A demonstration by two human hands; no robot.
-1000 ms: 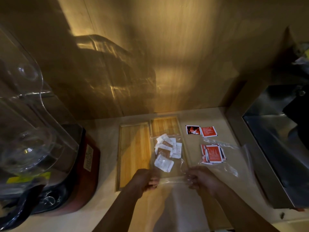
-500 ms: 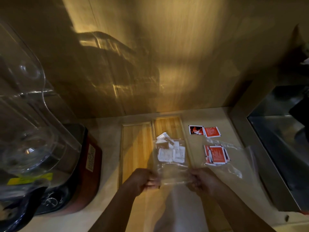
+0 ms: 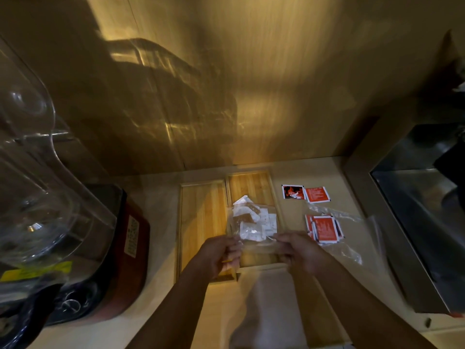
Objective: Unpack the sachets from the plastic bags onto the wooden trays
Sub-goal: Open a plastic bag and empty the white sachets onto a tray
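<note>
Two wooden trays lie side by side on the counter, the left tray [image 3: 201, 217] bare and the right tray [image 3: 249, 185] partly covered. Over the right tray I hold a clear plastic bag [image 3: 254, 245] by its near corners, my left hand [image 3: 221, 253] on one side and my right hand [image 3: 297, 250] on the other. White and brown sachets [image 3: 254, 220] are bunched at the bag's far end, a few sticking out past its mouth. To the right a second clear bag [image 3: 349, 238] lies on the counter with red sachets [image 3: 324, 229] in it.
Two loose sachets, one black [image 3: 292, 192] and one red [image 3: 317, 194], lie at the back right of the counter. A blender with a clear jar [image 3: 37, 197] and red base [image 3: 130, 253] stands on the left. A steel sink [image 3: 422, 217] is on the right.
Both hands lifted the near end of the bag and moved it forward over the right tray. The white sachets slid toward the bag's far mouth and bunched there.
</note>
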